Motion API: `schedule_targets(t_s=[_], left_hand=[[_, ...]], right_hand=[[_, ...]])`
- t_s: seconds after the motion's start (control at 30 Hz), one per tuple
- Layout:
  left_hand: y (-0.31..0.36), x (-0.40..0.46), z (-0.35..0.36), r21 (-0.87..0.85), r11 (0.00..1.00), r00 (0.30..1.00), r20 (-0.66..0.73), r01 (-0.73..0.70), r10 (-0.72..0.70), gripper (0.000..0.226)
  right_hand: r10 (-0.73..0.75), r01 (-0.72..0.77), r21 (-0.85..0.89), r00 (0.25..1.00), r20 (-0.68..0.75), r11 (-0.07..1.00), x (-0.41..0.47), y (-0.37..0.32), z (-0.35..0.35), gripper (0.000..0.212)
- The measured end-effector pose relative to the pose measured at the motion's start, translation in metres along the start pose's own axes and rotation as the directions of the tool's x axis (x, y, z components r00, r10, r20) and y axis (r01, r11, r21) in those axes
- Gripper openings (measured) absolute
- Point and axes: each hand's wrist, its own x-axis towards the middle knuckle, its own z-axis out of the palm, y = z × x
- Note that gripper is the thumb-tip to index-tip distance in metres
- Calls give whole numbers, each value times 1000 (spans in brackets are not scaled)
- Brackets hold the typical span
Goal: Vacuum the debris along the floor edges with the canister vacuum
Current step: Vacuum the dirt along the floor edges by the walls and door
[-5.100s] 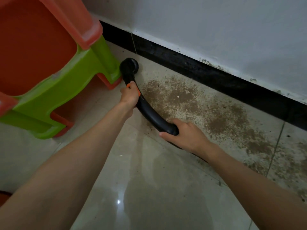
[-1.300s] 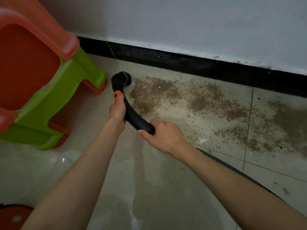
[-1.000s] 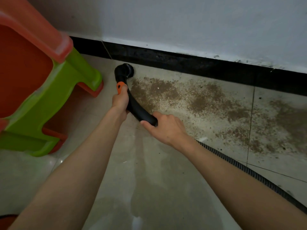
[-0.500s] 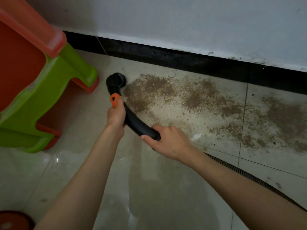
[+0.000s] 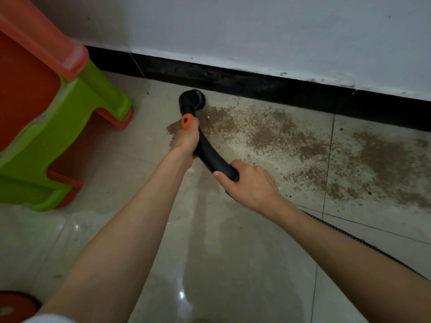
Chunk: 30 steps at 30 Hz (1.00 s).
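Beside baseboard (image 5: 233, 78), nozzle (image 5: 192, 100) ahead of left hand (image 5: 186, 141), right hand (image 5: 249, 185) behind

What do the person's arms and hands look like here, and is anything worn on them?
Both forearms are bare up to the frame edge. The left hand and right hand wear no gloves, and no rings, watch or bands show. A strip of white fabric, possibly a sleeve, shows at the bottom edge by the left arm.

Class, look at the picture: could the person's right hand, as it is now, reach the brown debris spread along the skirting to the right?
Probably yes. The right hand grips the vacuum handle right beside the debris, and nothing stands between them on the floor tiles. It would have to let go first.
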Motion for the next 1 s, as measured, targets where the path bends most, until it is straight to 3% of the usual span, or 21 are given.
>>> schedule_targets(t_s=[0.23,0.73,0.87,1.0], left_hand=[[1,1,11,56,998,1000,28,1,-2,47],[-9,-38,66,51,999,975,222,13,-24,44],[-8,-43,51,22,1000,990,144,-18,14,49],[-11,-42,1,-58,998,999,-42,-27,24,53]], right_hand=[[39,-40,-19,999,-25,999,-5,3,-5,47],[134,-140,-67,987,-88,988,-43,44,-28,47],[70,-76,-65,994,-82,995,-48,35,-33,45],[-53,54,-80,998,14,995,-46,5,-25,47]])
